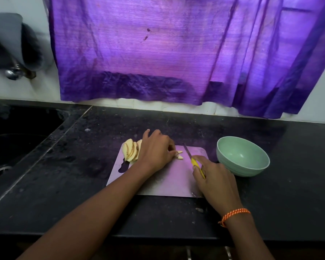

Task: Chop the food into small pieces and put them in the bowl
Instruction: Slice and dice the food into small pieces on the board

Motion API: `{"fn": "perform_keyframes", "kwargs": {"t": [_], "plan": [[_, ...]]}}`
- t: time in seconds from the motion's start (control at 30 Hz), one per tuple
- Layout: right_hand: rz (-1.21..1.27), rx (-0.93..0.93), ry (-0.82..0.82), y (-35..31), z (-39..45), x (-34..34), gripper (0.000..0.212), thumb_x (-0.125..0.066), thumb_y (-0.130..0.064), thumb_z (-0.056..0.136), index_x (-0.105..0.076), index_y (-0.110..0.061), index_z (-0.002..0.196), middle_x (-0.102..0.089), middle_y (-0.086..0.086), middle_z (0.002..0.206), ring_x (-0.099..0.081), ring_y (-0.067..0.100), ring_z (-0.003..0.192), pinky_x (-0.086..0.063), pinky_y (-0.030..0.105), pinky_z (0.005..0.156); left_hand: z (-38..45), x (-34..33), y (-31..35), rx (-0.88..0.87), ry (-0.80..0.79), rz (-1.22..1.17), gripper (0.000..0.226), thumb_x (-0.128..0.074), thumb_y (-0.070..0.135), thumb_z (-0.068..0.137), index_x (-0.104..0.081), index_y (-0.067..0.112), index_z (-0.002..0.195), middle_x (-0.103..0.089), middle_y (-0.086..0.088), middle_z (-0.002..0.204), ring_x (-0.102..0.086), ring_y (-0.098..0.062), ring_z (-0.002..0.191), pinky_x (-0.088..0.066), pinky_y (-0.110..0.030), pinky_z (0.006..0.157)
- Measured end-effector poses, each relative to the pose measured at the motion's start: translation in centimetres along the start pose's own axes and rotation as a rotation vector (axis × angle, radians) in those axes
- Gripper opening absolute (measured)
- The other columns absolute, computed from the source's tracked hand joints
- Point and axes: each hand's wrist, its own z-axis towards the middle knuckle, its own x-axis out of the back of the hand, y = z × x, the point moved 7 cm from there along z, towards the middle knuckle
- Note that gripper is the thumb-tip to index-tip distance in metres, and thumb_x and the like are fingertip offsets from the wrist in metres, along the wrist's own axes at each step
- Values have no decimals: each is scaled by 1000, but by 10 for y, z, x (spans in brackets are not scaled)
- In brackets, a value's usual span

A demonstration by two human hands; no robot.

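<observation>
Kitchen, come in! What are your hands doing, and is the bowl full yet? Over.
Left hand pinning slices on the board. Right hand gripping the knife. Bowl empty. More slices stacked behind. Nothing blocking.

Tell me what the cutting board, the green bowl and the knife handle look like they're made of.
Cutting board: probably thin plastic, though its smooth, slightly shiny sheet look could be metal. Bowl: matte pale green with faint ribs on the outer wall, likely plastic or melamine. Knife handle: glossy yellow, probably plastic, gripped by the right hand; blade looks like metal.

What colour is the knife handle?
Yellow; the knife handle shows in the head view, gripped by the right hand.
</observation>
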Motion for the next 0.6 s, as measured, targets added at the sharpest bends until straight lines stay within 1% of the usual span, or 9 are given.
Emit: {"fn": "perform_keyframes", "kwargs": {"t": [0.07,0.13,0.17,0.23,0.27,0.33,0.37,0.47,0.6], "plan": [[-47,18,-46,3,8,-4,35,-47,-44,102,-56,-34,134,-70,6,91,-64,31,83,-45,38,63,1,1,0,-28,12,-25,13,-76,44,95,-83,34,99,-73,14,96,-52,-11,110,-29,-48,121],[-72,39,-77,9,14,-10,34,-46,-46,102,-58,-33,131,-70,7,93,-64,30,84,-49,39,66,3,4,0,-67,12,-60,11,-75,38,98,-83,32,103,-74,11,99,-51,-13,108,-33,-45,116],[-61,50,-88,12,17,-12,36,-45,-49,101,-61,-32,129,-70,5,91,-64,28,83,-51,40,68,4,7,-1,-95,10,-75,11,-75,34,98,-84,31,104,-75,11,99,-49,-13,105,-37,-42,111],[1,74,-115,20,20,-13,41,-47,-53,97,-67,-33,126,-67,-2,78,-61,20,74,-52,38,66,7,14,-4,-156,-17,-87,11,-75,28,98,-84,30,105,-75,13,101,-46,-12,100,-42,-36,96],[59,89,-114,22,19,-11,37,-53,-51,96,-69,-36,127,-61,-6,68,-57,14,67,-50,35,62,8,19,-8,-178,-30,-82,12,-75,26,99,-83,31,106,-74,14,102,-46,-11,100,-44,-35,90],[168,131,-98,23,17,-3,31,-67,-42,94,-71,-42,125,-48,-11,54,-49,8,56,-36,21,53,10,29,-22,-174,-44,-82,14,-72,24,100,-82,32,107,-73,16,105,-46,-11,102,-44,-35,84],[212,155,-99,24,14,-1,31,-71,-39,93,-72,-44,124,-47,-12,54,-47,7,53,-30,17,51,11,33,-30,-157,-39,-91,15,-71,24,101,-82,33,107,-72,18,106,-46,-10,103,-43,-35,83],[316,209,-144,20,4,-2,32,-73,-34,92,-73,-46,122,-42,-8,56,-40,9,50,-27,19,50,13,37,-54,-101,-40,-138,15,-71,27,100,-81,38,103,-71,22,107,-47,-11,106,-47,-42,87],[368,222,-164,14,-5,-5,33,-72,-39,93,-70,-51,123,-40,-8,58,-38,8,51,-25,17,52,14,25,-66,-104,-200,-246,13,-68,45,94,-79,51,101,-71,28,105,-57,-9,108,-55,-48,92]]}}
